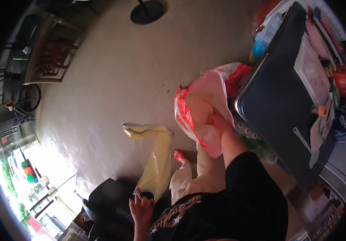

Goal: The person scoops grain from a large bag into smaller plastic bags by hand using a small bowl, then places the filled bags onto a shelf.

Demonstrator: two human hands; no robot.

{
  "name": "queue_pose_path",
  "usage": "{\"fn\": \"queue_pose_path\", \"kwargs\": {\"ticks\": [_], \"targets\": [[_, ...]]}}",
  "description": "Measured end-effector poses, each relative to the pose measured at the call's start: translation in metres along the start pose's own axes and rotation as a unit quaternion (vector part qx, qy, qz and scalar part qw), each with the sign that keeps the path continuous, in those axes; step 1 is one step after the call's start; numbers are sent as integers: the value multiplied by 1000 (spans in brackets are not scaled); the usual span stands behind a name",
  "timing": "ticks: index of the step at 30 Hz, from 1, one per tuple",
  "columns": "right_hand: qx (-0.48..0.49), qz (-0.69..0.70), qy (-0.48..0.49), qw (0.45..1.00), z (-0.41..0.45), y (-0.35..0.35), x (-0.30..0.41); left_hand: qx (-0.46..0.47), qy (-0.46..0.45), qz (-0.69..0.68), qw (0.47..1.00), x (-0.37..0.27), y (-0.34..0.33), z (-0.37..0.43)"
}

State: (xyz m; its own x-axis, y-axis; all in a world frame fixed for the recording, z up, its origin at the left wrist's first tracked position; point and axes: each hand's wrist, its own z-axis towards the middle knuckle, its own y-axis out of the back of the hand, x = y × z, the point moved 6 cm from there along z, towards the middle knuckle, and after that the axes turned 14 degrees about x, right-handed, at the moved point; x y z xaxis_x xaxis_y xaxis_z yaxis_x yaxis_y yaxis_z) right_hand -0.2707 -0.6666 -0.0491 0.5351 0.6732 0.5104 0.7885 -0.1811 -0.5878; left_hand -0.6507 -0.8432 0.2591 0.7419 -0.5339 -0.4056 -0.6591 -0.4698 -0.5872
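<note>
My left hand [142,208] grips the top of a thin yellow plastic bag [157,165], which hangs down beside my legs. The lower end of that bag trails off to the far left. My right hand [215,118] is inside the open mouth of a large red and white sack [182,110] that stands on the floor by my foot. Tan, grainy contents [198,102] show within the sack. A smooth tan rounded shape lies at my right fingers. Whether they hold it or only touch the contents is unclear.
To the right stands a dark tabletop [269,90] bearing a pale spatula-like utensil [305,147], a translucent flat container [311,69] and papers. Bottles [245,129] stand beneath it. A black padded seat [112,198] is at lower left. A round black stand base [147,12] sits on the floor ahead.
</note>
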Motion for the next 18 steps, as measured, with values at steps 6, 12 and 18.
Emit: {"fn": "queue_pose_path", "kwargs": {"ticks": [6, 12, 18], "targets": [[-3, 68, 56, 996, -50, -28, 30, 118, -59, -5, 991, -23, -31, -5], [-13, 59, 138, 989, -94, -79, 57, 187, -90, -61, 976, -35, -32, -7], [75, -30, 62, 995, -134, -112, 75, 232, -70, -12, 970, -36, -55, 6]]}}
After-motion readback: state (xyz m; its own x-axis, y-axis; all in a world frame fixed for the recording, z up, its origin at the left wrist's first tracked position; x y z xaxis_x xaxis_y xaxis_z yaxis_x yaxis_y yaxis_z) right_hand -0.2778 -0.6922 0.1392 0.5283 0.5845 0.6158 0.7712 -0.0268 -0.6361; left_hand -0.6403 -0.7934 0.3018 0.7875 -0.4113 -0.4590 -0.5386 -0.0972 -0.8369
